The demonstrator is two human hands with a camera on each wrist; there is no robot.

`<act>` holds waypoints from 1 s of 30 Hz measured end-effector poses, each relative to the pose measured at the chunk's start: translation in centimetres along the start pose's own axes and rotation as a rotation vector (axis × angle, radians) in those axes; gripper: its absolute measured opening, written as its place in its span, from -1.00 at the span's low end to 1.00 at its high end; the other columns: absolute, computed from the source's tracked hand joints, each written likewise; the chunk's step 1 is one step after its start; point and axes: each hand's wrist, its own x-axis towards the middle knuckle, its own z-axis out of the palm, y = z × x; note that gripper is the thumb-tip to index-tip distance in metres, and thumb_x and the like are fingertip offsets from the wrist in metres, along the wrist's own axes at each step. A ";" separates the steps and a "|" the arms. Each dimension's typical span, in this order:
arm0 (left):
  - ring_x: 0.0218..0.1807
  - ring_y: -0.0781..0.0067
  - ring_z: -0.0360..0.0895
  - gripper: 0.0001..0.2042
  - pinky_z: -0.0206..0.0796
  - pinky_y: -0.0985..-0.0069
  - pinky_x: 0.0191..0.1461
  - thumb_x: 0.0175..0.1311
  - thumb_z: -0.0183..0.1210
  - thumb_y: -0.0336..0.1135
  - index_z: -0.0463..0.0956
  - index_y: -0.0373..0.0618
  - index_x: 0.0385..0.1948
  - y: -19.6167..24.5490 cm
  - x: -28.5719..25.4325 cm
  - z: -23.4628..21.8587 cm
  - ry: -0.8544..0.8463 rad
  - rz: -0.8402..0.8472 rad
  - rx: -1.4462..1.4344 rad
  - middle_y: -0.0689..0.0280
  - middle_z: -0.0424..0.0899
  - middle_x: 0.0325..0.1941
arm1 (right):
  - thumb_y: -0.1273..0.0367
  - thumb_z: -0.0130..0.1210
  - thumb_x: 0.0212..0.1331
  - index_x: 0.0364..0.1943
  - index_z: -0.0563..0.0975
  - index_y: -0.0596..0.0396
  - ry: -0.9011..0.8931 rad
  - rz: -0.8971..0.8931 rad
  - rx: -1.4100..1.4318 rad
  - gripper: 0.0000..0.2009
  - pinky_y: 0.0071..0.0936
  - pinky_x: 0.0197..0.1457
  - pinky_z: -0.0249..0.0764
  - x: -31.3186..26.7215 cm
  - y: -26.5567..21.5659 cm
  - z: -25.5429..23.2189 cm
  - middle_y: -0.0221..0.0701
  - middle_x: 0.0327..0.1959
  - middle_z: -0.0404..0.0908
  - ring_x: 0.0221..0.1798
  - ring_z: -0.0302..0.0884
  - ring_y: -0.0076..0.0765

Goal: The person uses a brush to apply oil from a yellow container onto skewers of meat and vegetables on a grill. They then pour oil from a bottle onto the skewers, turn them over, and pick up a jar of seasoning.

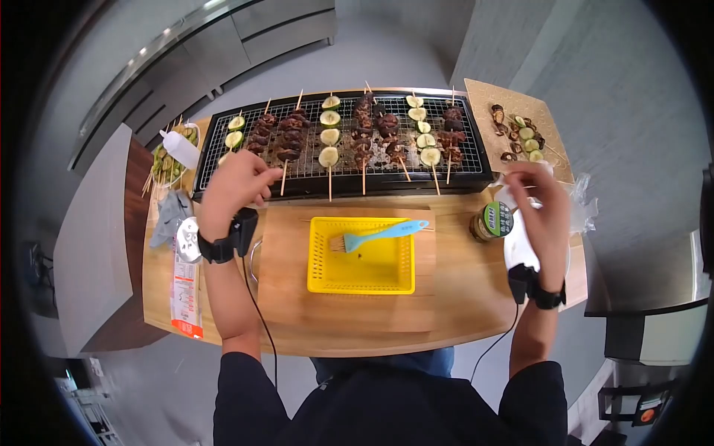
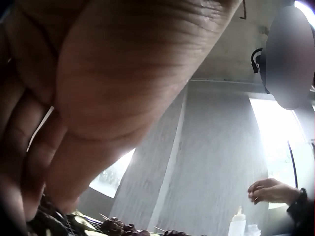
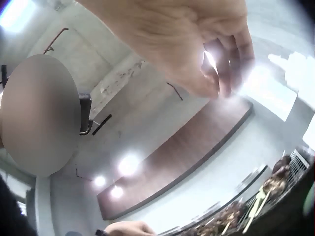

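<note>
My left hand (image 1: 236, 186) is at the left front corner of the black grill (image 1: 401, 184), beside a zucchini skewer (image 1: 234, 139) whose lower end it hides; its fingers are loosely bent, and nothing held shows. In the left wrist view, the left hand (image 2: 98, 98) fills the upper left, fingertips low by the food. Off the grill's right front corner, my right hand (image 1: 539, 201) hangs loosely bent above a white bottle (image 1: 520, 241), beside a green-labelled jar (image 1: 491, 221). The right wrist view shows the right hand (image 3: 197, 49) with thumb and fingertips close together, holding nothing visible.
Meat skewers (image 1: 362, 123) and zucchini skewers (image 1: 329, 137) lie across the grill. A yellow basket (image 1: 361, 288) holds a blue brush (image 1: 387, 232). Cooked pieces rest on a board (image 1: 487, 100) at right; a squeeze bottle (image 1: 181, 149) and grey cloth (image 1: 171, 215) are left.
</note>
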 end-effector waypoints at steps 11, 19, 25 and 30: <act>-0.67 0.44 0.60 -0.67 0.43 0.51 -0.55 0.12 0.29 -0.25 0.58 -0.43 -0.62 -1.6 1.6 0.7 -0.113 0.063 0.003 0.18 0.62 -0.70 | 0.41 0.19 0.16 -0.37 0.63 0.31 -0.499 0.091 -0.225 -0.83 -0.46 -0.47 0.49 5.1 -2.1 10.0 -0.23 -0.58 0.64 -0.63 0.55 -0.37; -0.64 0.43 0.62 -0.72 0.40 0.55 -0.60 0.20 0.25 -0.31 0.61 -0.46 -0.50 -2.5 2.3 1.1 -0.194 0.116 -0.110 0.16 0.67 -0.60 | 0.34 0.16 0.26 -0.37 0.63 0.34 -0.666 0.276 -0.142 -0.75 -0.62 -0.64 0.40 5.7 -1.9 11.8 -0.42 -0.62 0.62 -0.66 0.48 -0.63; -0.58 0.37 0.68 -0.78 0.47 0.52 -0.58 0.15 0.24 -0.44 0.57 -0.51 -0.53 -2.0 2.7 0.7 -0.236 0.047 -0.103 0.09 0.67 -0.60 | 0.35 0.16 0.21 -0.46 0.64 0.34 -0.688 0.323 -0.167 -0.74 -0.56 -0.56 0.52 6.1 -1.8 12.7 -0.38 -0.64 0.64 -0.69 0.53 -0.52; -0.57 0.40 0.68 -0.76 0.49 0.56 -0.53 0.20 0.21 -0.37 0.60 -0.48 -0.48 -2.7 3.8 1.2 -0.302 0.050 -0.115 0.12 0.69 -0.56 | 0.37 0.16 0.20 -0.43 0.65 0.36 -0.700 0.329 -0.110 -0.76 -0.56 -0.54 0.54 5.9 -1.3 12.5 -0.37 -0.61 0.64 -0.66 0.54 -0.54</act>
